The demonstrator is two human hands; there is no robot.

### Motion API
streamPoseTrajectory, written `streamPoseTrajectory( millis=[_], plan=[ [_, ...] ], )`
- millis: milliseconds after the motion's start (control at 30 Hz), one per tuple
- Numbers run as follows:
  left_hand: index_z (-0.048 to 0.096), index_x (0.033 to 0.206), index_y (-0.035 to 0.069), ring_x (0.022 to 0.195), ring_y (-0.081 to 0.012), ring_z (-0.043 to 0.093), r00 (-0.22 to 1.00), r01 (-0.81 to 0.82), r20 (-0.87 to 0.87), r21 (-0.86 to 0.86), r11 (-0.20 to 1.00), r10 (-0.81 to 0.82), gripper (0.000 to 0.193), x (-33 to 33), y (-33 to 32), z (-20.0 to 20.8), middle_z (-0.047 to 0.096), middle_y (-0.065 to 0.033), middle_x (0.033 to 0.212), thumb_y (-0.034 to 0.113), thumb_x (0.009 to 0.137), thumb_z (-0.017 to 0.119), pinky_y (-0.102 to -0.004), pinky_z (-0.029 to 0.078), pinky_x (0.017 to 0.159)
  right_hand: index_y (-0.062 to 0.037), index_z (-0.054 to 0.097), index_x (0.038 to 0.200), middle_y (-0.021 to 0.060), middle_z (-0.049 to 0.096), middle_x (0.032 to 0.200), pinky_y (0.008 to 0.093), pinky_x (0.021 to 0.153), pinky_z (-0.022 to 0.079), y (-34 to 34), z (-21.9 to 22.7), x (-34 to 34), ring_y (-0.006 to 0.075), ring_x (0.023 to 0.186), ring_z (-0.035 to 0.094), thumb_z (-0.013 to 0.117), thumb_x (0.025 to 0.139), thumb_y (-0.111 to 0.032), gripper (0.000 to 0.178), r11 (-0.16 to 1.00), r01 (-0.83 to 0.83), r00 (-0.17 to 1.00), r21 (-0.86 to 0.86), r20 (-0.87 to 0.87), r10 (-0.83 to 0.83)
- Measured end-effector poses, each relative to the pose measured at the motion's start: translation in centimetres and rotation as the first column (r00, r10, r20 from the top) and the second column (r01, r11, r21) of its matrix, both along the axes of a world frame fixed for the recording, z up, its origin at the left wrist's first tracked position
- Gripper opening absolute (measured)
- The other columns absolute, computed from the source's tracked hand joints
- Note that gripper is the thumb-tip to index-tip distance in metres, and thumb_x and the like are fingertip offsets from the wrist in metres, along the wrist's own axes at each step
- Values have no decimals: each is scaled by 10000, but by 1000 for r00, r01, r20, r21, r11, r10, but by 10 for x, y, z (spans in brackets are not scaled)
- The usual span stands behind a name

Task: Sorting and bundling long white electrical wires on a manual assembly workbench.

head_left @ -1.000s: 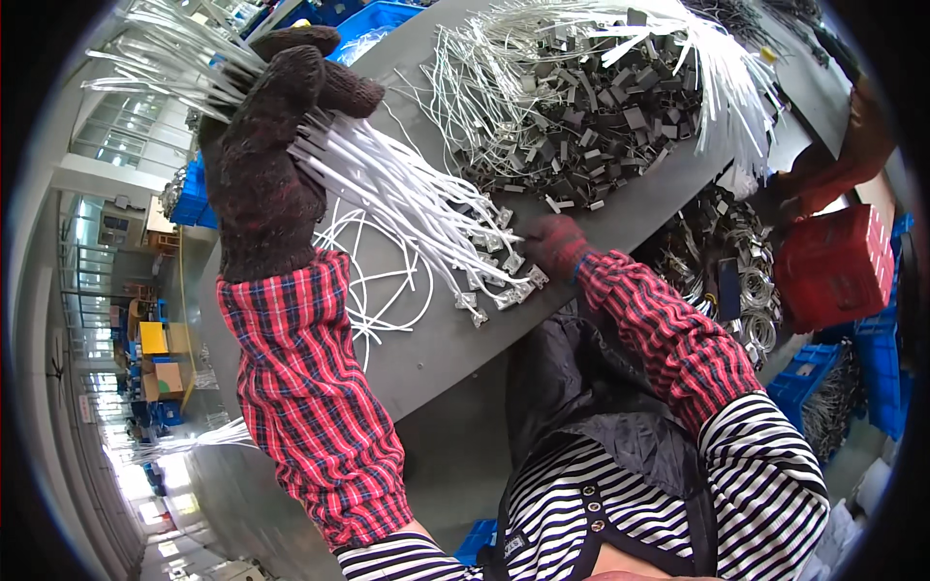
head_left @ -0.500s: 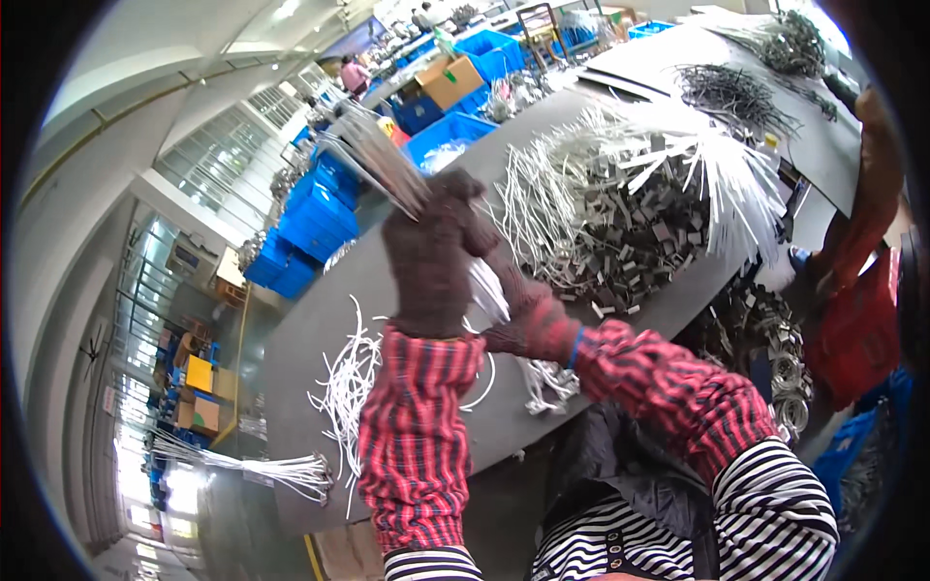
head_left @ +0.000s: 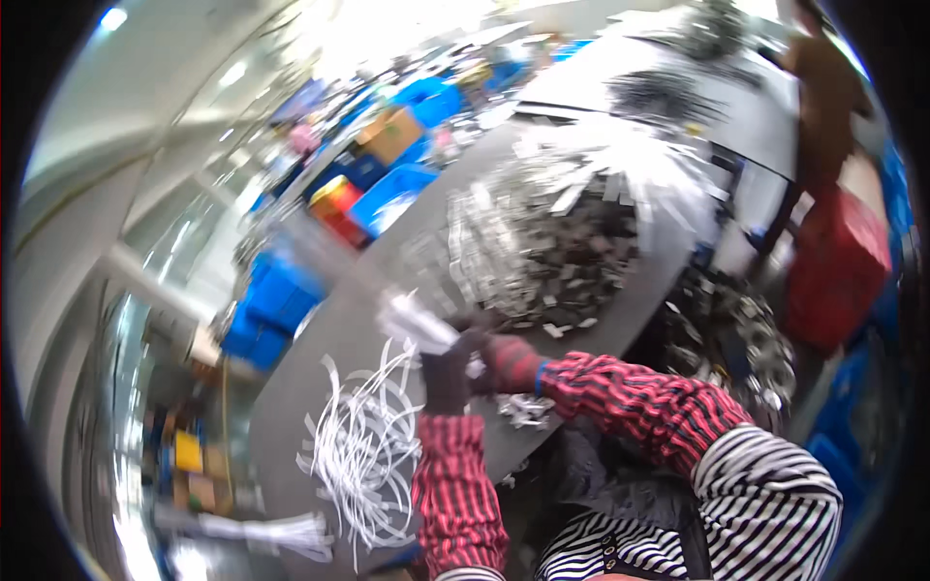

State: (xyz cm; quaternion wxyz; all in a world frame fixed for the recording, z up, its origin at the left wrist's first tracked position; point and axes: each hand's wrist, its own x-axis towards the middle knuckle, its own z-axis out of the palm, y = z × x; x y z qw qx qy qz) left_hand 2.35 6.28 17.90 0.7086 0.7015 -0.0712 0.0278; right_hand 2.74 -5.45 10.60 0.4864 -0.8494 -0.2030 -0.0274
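Note:
My left hand [head_left: 447,381], in a dark knitted glove, is closed around a bundle of white cable-like strands [head_left: 418,324]. The bundle points away to the upper left, and its far end is smeared by motion. My right hand [head_left: 506,364], gloved too, presses close against the left one; its fingers are blurred and partly hidden. Left of my hands, a loose heap of white strands [head_left: 363,455] lies on the grey table [head_left: 397,257]. Just beyond them sits a large pile of small dark blocks [head_left: 586,261] with white strands [head_left: 475,242] along its left side.
A tied white bundle [head_left: 281,531] juts over the table's near left edge. Dark wires [head_left: 664,95] lie on the far table. Blue bins [head_left: 271,300] stand beyond the left edge. At the right, a person's arm [head_left: 823,107] shows above a red container [head_left: 838,276].
Both hands have come down and nearer together, bringing the white bundle with them. The view has swung to the right, so the table and piles appear further left.

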Motion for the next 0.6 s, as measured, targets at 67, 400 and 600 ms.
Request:
streamPoseTrajectory(
  millis=[67,400,600],
  plan=[
    [613,897,-13,673,-130,601,989,27,146,-152,988,-4,214,3,10,-21,605,-34,779,51,718,712,-261,505,622,-65,611,1206,178,603,1229,443,964,483,-18,-20,-18,378,1160,576,784,712,-445,646,999,-8,971,43,238,-2],
    [509,769,59,435,-94,381,949,-151,237,-233,961,207,187,2,-6,-11,402,15,516,112,827,679,-290,422,478,7,660,1112,77,659,860,297,596,513,-253,-114,-88,159,705,625,734,851,-236,365,221,679,702,700,-533,-472],
    [538,826,27,465,-98,443,965,-94,231,-137,986,124,197,16,-2,-20,445,9,537,184,842,656,-265,451,499,26,655,1040,63,621,817,282,552,475,-272,-98,-44,151,651,578,686,883,-206,282,-9,557,800,831,-539,-264]
  ],
)
